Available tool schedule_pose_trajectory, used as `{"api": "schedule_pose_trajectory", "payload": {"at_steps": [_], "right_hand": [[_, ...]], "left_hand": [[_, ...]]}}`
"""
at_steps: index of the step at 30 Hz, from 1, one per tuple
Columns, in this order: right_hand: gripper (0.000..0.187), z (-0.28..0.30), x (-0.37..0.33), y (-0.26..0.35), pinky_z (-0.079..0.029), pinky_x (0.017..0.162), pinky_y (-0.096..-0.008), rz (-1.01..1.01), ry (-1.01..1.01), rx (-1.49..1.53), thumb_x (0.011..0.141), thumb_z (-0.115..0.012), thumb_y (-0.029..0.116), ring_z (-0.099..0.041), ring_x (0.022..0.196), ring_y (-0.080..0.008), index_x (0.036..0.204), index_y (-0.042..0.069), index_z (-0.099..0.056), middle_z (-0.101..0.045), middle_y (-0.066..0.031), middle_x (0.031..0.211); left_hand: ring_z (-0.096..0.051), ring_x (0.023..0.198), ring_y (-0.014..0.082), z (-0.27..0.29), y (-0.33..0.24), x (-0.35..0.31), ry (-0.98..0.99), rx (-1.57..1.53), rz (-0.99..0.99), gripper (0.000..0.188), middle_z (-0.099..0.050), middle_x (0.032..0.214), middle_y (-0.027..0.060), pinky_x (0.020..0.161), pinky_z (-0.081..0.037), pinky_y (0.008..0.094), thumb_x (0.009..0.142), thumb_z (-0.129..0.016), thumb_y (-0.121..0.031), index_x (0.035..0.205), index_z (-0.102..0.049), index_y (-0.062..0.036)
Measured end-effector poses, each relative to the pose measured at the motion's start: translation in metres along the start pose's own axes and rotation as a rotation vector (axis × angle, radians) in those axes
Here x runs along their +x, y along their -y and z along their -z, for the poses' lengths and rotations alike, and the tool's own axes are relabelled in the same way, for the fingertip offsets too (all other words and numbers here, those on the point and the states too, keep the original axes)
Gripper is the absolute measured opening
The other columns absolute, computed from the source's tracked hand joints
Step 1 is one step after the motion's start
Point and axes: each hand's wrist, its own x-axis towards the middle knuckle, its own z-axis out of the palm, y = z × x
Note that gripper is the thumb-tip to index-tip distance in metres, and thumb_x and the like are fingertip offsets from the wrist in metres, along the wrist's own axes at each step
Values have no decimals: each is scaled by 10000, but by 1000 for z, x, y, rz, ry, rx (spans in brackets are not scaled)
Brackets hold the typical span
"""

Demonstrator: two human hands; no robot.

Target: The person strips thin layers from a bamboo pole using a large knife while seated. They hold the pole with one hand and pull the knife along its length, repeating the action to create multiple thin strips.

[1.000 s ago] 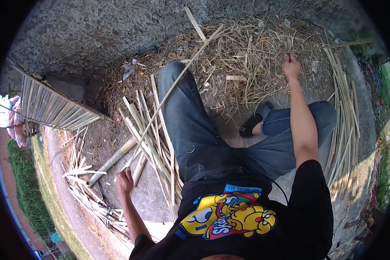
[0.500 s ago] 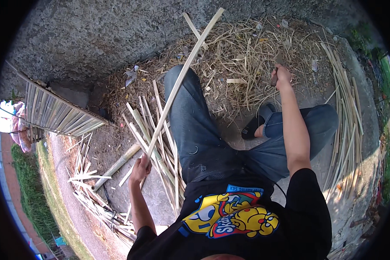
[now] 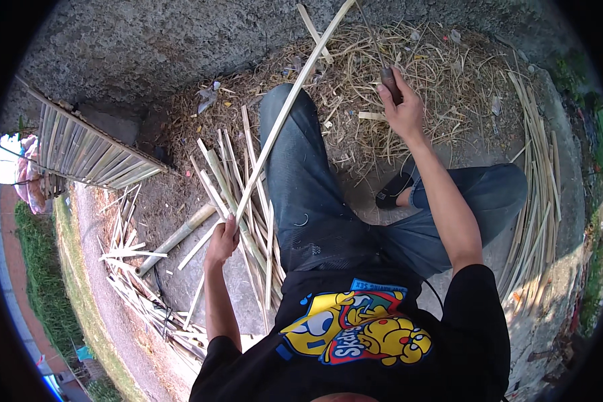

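Left hand (image 3: 222,242) with fingers pinched on the near end of a long, pale, flat bamboo strip (image 3: 279,124), strip slanting over faded blue jeans (image 3: 308,187), right hand (image 3: 404,110) wrapped around a brown, rounded tool handle (image 3: 389,86) (thin, dark blade (image 3: 371,32) pointing away).

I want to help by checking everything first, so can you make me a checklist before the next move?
1. Left hand gripping the long, flat, pale bamboo strip near its lower end: ok.
2. Right hand closed around the brown, rounded handle of the long, thin tool: ok.
3. Left hand away from the tool: ok, the two hands are well apart and the tool points up the picture.
4. Strip clear of the blue denim left leg in this view: not ok, it crosses over the leg near the knee.
5. Tool touching the strip: cannot tell, they come close together at the picture's top edge.
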Motion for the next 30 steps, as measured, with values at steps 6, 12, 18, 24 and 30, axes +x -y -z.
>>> {"api": "schedule_pose_trajectory", "payload": {"at_steps": [6, 12, 18, 24, 30], "right_hand": [[575, -28, -49, 55, -559, 599, -353, 223, 461, -95, 940, -708, 355, -685, 661, -248, 1469, 214, -533, -703, -63, 842], [594, -40, -42, 33, -534, 483, -356, 597, 612, -355, 939, -638, 502, -604, 553, -221, 1497, 428, -449, -572, -24, 727], [514, -2, 38, -29, -562, 666, -406, -6, 338, -454, 973, -632, 453, -719, 772, -293, 1467, 365, -521, -739, -87, 928], [410, 43, 55, -106, -543, 736, -408, -333, -67, -417, 951, -653, 378, -720, 812, -324, 1294, 156, -677, -749, -132, 881], [352, 47, 37, -111, -546, 759, -348, -671, -245, -125, 948, -682, 291, -733, 843, -239, 1240, 96, -702, -754, -150, 940]], "left_hand": [[-196, 381, 75, -3, -29, -5, 494, -573, 300, 626, -256, 485, -62, 360, -158, 272, 1083, -321, -556, 600, -334, -158], [-179, 378, 42, 12, 8, -4, 745, -732, 416, 636, -271, 487, -74, 333, -126, 223, 1065, -300, -609, 601, -322, -175], [-176, 359, 31, 43, 35, 3, 889, -776, 492, 633, -277, 480, -72, 310, -118, 204, 1063, -313, -608, 596, -337, -182], [-212, 393, 45, 47, 29, -6, 739, -642, 424, 622, -274, 505, -76, 349, -153, 233, 1053, -371, -605, 609, -322, -172], [-235, 418, 55, 18, 17, -8, 368, -341, 158, 581, -303, 513, -75, 401, -170, 267, 1056, -467, -533, 628, -405, -144]]}}
